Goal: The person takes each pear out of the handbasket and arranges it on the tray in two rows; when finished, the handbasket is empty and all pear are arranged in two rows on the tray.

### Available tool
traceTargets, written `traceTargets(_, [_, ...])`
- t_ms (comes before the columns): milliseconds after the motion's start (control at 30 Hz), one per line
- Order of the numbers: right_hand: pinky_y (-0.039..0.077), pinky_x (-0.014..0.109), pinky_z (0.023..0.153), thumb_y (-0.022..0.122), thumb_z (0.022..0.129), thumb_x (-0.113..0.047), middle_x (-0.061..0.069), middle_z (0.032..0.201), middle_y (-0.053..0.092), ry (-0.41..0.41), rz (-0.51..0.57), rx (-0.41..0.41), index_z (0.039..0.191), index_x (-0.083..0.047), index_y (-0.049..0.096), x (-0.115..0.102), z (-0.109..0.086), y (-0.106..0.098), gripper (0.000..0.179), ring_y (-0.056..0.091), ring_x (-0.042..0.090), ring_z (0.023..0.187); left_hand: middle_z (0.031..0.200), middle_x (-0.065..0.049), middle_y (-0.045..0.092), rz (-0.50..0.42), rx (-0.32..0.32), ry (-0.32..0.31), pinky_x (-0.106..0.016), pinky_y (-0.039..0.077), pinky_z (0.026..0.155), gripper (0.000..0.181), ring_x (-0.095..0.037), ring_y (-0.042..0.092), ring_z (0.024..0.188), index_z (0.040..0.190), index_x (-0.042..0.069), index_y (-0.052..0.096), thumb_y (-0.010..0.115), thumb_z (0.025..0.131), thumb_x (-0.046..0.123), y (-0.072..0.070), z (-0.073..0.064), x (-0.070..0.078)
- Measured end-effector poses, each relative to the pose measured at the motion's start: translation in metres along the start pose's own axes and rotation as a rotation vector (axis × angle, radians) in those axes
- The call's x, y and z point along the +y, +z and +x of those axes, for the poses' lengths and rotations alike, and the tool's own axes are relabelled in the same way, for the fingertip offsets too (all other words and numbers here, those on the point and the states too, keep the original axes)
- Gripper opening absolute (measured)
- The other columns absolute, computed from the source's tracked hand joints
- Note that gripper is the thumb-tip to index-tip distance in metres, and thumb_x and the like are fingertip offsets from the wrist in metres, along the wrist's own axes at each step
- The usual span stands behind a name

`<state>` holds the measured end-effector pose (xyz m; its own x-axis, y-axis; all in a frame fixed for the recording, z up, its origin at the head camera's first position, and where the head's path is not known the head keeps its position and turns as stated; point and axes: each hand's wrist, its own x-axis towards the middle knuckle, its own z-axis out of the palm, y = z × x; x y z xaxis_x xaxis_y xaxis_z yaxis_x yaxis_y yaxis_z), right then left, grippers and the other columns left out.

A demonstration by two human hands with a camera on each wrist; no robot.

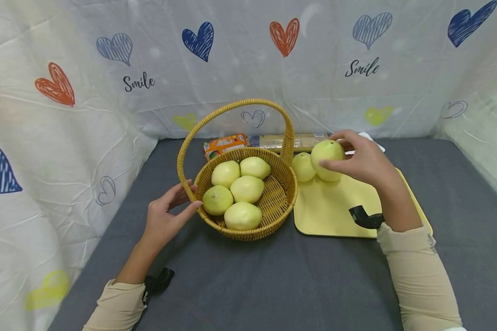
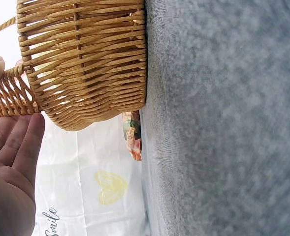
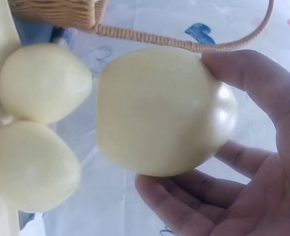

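A person's right hand point(image 1: 364, 161) held a pale fruit point(image 1: 326, 156) to the right of a wicker basket point(image 1: 248, 235), thumb on one side and fingers on the other, the fruit lifted clear of the yellow tray point(image 1: 335, 211) beside the basket. The left hand point(image 1: 165, 216) steadied the basket at its left side, thumb and fingers closed on the foot of the tall handle point(image 1: 254, 101). Five more fruits point(image 1: 246, 189) lay together inside the basket, mostly toward its left, with bare weave showing at its right. On the tray two others sat close together, the near fruit point(image 1: 303, 167) just right of the basket's rim and the far fruit point(image 3: 31, 167) farther from it. Behind the basket lay an orange packet point(image 1: 225, 145) and, stretching to the packet's right, a long pack point(image 1: 269, 141). The basket stood upright on a dark gray cloth point(image 1: 273, 285); at the back of it hung a white sheet point(image 1: 240, 69) printed with hearts and the word "Smile." Beige sleeves point(image 1: 418, 276) covered both forearms in front of the basket.
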<state>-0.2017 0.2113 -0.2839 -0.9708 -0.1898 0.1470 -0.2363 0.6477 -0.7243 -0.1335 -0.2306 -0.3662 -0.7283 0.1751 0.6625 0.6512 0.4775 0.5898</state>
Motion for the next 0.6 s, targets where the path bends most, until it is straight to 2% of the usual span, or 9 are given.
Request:
traceTargets(67, [0.048, 0.045, 0.085, 0.082, 0.085, -0.037, 0.016, 0.122, 0.063, 0.012, -0.011, 0.002, 0.136, -0.010, 0.054, 0.002, 0.000, -0.002, 0.064, 0.059, 0.031, 0.116, 0.111, -0.019, 0.072, -0.005, -0.003, -0.004, -0.023, 0.056, 0.087, 0.061, -0.034, 0.071, 0.098, 0.129, -0.004, 0.063, 0.082, 0.072, -0.016, 0.000, -0.003, -0.009])
traceTargets(167, [0.047, 0.048, 0.087, 0.081, 0.085, -0.039, 0.017, 0.124, 0.062, 0.024, -0.027, 0.005, 0.138, -0.010, 0.053, 0.006, 0.001, -0.005, 0.066, 0.058, 0.032, 0.118, 0.113, -0.015, 0.072, -0.012, -0.007, -0.010, -0.023, 0.056, 0.088, 0.063, -0.029, 0.071, 0.101, 0.132, 0.001, 0.063, 0.083, 0.074, -0.012, 0.000, -0.004, -0.014])
traceTargets(367, [0.046, 0.049, 0.088, 0.080, 0.086, -0.041, 0.018, 0.126, 0.061, 0.047, -0.033, 0.003, 0.140, -0.009, 0.051, 0.013, 0.003, -0.010, 0.069, 0.055, 0.034, 0.120, 0.114, -0.014, 0.072, -0.022, -0.006, 0.005, -0.025, 0.056, 0.087, 0.063, -0.027, 0.071, 0.100, 0.133, 0.005, 0.064, 0.083, 0.075, -0.010, 0.000, -0.005, -0.016])
traceTargets(600, [0.046, 0.049, 0.088, 0.079, 0.087, -0.043, 0.020, 0.129, 0.059, 0.089, -0.042, -0.008, 0.142, -0.009, 0.049, 0.020, 0.005, -0.015, 0.071, 0.054, 0.035, 0.119, 0.114, -0.014, 0.072, -0.021, -0.010, -0.012, -0.025, 0.056, 0.088, 0.062, -0.023, 0.071, 0.101, 0.134, 0.006, 0.064, 0.083, 0.077, -0.009, 0.000, -0.005, -0.017])
